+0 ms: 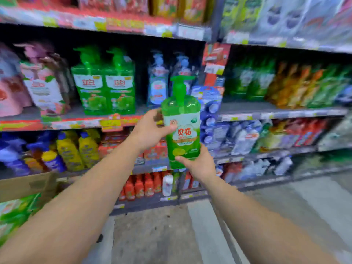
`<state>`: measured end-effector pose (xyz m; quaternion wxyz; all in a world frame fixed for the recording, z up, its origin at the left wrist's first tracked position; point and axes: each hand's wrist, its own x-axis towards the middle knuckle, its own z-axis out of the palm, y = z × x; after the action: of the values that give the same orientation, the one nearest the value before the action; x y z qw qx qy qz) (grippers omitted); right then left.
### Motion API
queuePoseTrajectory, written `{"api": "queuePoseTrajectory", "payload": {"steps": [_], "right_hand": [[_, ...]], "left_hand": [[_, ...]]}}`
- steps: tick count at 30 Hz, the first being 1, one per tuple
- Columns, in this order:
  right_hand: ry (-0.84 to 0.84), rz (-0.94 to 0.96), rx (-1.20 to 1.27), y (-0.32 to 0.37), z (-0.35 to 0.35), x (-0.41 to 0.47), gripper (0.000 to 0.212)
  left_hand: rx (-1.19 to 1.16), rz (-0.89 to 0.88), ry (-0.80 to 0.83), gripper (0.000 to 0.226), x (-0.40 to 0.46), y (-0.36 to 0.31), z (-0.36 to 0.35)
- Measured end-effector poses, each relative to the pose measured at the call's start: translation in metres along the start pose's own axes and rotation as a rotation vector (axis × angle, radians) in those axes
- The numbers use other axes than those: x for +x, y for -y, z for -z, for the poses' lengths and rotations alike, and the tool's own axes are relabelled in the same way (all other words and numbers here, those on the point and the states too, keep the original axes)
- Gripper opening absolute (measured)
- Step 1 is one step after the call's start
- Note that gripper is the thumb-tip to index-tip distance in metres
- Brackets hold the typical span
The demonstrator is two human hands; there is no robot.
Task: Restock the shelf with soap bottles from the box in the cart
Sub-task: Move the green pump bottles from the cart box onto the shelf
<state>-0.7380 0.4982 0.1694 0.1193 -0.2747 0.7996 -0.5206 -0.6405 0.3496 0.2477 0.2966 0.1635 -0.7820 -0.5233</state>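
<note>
Left hand (150, 130) and right hand (196, 164) grip the upright soap bottle (182, 128), pump pointing up.

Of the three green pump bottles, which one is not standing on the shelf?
The green bottle with orange lettering: both hands hold it in front of the shelf, left hand at its side, right hand at its base.
</note>
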Motion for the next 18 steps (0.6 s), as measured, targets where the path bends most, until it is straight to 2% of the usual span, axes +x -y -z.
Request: {"api": "queuePoseTrajectory", "payload": {"steps": [3, 6, 12, 18], "right_hand": [[-0.134, -0.066, 0.004, -0.030, 0.067, 0.007, 0.060], [-0.232, -0.131, 0.011, -0.060, 0.116, 0.018, 0.060], [-0.305, -0.226, -0.021, -0.120, 0.180, 0.077, 0.063], [-0.379, -0.232, -0.036, -0.150, 0.232, 0.189, 0.062]], "left_hand": [[-0.036, -0.066, 0.145, 0.040, 0.030, -0.024, -0.078], [-0.044, -0.114, 0.236, 0.037, 0.056, -0.030, -0.142], [-0.059, -0.132, 0.316, 0.037, 0.126, -0.009, -0.244], [-0.149, -0.093, 0.357, 0.050, 0.241, 0.005, -0.322]]}}
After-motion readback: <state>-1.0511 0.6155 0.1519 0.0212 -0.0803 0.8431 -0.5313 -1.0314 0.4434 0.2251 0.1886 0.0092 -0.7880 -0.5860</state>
